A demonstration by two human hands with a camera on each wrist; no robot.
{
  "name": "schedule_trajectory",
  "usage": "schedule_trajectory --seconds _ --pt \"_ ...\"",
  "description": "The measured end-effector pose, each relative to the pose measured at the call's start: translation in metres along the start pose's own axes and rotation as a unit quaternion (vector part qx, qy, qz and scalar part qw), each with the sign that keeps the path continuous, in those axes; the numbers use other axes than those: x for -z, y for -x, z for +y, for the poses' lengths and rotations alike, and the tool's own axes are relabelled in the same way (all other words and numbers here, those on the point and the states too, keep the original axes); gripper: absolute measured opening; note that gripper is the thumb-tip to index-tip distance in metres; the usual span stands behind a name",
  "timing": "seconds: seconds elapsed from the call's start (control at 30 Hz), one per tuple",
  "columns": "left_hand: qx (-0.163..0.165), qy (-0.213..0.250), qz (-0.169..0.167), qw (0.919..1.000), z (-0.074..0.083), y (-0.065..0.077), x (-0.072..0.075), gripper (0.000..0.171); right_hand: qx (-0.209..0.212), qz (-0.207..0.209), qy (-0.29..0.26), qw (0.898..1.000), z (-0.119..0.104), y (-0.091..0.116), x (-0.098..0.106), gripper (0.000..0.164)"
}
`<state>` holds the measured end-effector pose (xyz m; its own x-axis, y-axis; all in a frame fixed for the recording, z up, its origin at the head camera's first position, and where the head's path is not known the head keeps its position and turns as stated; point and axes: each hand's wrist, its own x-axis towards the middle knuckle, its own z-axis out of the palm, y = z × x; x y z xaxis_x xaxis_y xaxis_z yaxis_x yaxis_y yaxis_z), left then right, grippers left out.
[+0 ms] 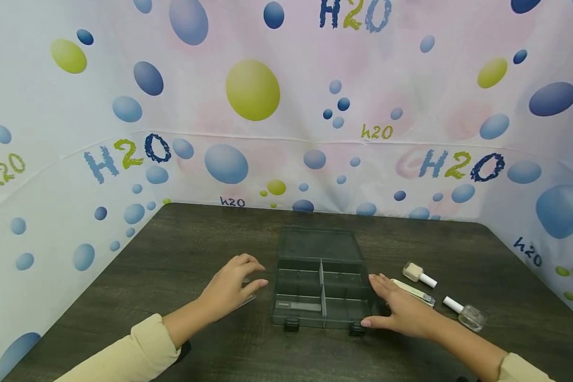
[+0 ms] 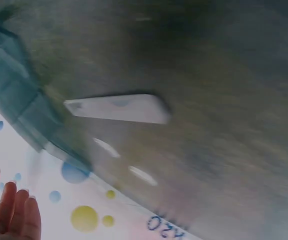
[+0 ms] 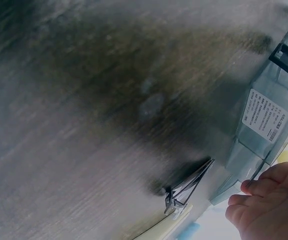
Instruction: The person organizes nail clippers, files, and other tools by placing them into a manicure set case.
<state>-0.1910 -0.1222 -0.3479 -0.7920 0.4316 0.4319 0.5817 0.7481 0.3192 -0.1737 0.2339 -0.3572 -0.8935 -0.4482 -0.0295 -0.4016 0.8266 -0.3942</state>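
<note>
A dark translucent compartment box lies on the table with its lid folded back. My right hand is at its right side, fingertips by the side wall and thumb near the front right latch; in the right wrist view, the fingers reach the box edge. To the left of the box my left hand hovers with loosely bent fingers, holding nothing. A flat whitish tapered piece lies on the table below it, mostly hidden in the head view. Nail clippers with a pale yellow body lie beside my right hand.
Two nail polish bottles with white caps, one cream and one clear, lie to the right. Two small white strips show near the tapered piece. A printed curtain surrounds the dark table at back and sides.
</note>
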Motion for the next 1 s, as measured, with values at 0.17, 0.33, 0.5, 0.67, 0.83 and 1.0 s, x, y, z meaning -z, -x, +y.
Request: schedule_trajectory --seconds 0.17,0.33,0.5,0.67,0.83,1.0 --pt "0.022 0.007 0.015 0.9996 -0.010 0.013 0.007 0.026 -0.001 -0.001 -0.003 1.000 0.000 0.000 0.001 0.102" --pt "0.054 0.016 0.005 0.9984 -0.018 0.025 0.008 0.033 -0.002 -0.004 -0.009 1.000 0.000 0.000 0.001 0.102" --pt "0.070 0.015 -0.016 0.9973 -0.026 0.037 0.009 0.037 -0.003 -0.006 -0.011 1.000 -0.001 0.000 0.002 0.102" --pt "0.092 0.026 -0.046 0.9944 -0.033 0.052 0.010 0.038 -0.001 -0.008 -0.013 1.000 -0.001 -0.001 0.001 0.102" --pt "0.098 0.029 -0.054 0.9933 -0.039 0.061 0.010 0.038 -0.001 -0.008 -0.008 1.000 0.000 -0.001 0.000 0.103" --pt "0.115 0.028 -0.069 0.9906 -0.042 0.064 0.009 0.039 -0.002 -0.006 -0.007 1.000 0.000 0.000 0.000 0.103"
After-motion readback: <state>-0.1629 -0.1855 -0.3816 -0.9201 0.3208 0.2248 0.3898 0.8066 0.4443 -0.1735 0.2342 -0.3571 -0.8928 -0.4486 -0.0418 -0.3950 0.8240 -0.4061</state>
